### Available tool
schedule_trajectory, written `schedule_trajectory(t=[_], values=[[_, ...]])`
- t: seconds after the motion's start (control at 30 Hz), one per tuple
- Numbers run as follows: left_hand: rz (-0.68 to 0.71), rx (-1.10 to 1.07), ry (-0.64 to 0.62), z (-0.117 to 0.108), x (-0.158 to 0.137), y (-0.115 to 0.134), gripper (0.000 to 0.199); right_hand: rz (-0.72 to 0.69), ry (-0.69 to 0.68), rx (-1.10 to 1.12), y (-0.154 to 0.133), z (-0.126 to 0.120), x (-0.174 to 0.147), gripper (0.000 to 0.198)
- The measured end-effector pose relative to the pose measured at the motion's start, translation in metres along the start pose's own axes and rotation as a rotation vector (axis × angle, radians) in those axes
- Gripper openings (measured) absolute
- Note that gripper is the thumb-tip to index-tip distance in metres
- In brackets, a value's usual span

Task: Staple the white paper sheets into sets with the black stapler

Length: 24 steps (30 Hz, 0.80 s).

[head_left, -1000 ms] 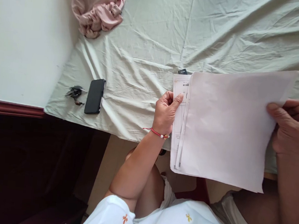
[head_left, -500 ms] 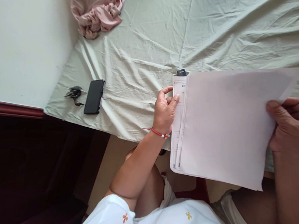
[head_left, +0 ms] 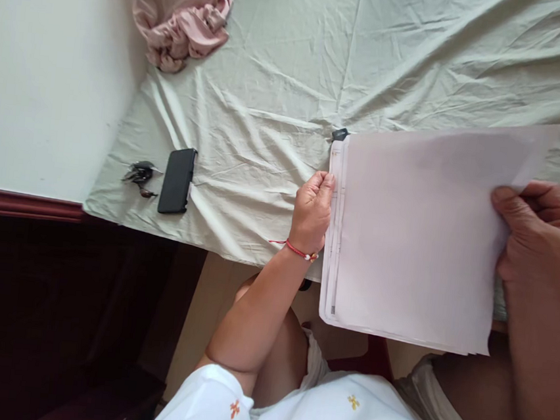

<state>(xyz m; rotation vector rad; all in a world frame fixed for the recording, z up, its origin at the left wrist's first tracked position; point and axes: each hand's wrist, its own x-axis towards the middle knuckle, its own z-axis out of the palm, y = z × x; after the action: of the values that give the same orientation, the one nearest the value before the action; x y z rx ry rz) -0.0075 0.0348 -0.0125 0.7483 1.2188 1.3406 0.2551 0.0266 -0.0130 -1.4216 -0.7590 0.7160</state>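
Note:
A stack of paper sheets (head_left: 416,236) spans the space between my two hands, its blank top sheet facing up and its near edge jutting past the table. My left hand (head_left: 313,203) pinches the left edge, where strips of printed sheets show under the top one. On the right edge, my right hand (head_left: 539,222) grips the paper with the thumb on top; the upper right corner bends upward. A small black object (head_left: 340,134) peeks out at the stack's upper left corner, mostly hidden, so its kind is unclear.
A pale green cloth (head_left: 257,135) covers the table. On its left side lie a black phone (head_left: 177,181) and a bunch of keys (head_left: 140,175). Crumpled pink fabric (head_left: 182,22) rests at the back left, by the wall (head_left: 50,69).
The top sheets have shifted slightly left, so a narrower printed strip shows. My left fingers have closed in on the edge, and my right hand has moved a little left.

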Motion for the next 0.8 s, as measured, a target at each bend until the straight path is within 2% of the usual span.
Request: schedule_trajectory(t=[0.13, 0.4, 0.7, 0.8], values=[[0.03, 0.006, -0.05, 0.0, -0.001, -0.001, 0.019, 0.002, 0.001, 0.004, 0.0, -0.001, -0.001, 0.019], [0.063, 0.064, -0.08, -0.002, 0.001, -0.007, 0.03, 0.025, -0.024, -0.026, 0.001, -0.003, -0.002, 0.017], [0.069, 0.033, -0.081, -0.002, 0.0, -0.008, 0.012, 0.048, 0.048, -0.121, 0.0, -0.015, 0.008, 0.016], [0.056, 0.009, -0.07, -0.001, 0.0, -0.007, 0.008, 0.01, 0.099, -0.137, 0.004, -0.022, 0.017, 0.016]])
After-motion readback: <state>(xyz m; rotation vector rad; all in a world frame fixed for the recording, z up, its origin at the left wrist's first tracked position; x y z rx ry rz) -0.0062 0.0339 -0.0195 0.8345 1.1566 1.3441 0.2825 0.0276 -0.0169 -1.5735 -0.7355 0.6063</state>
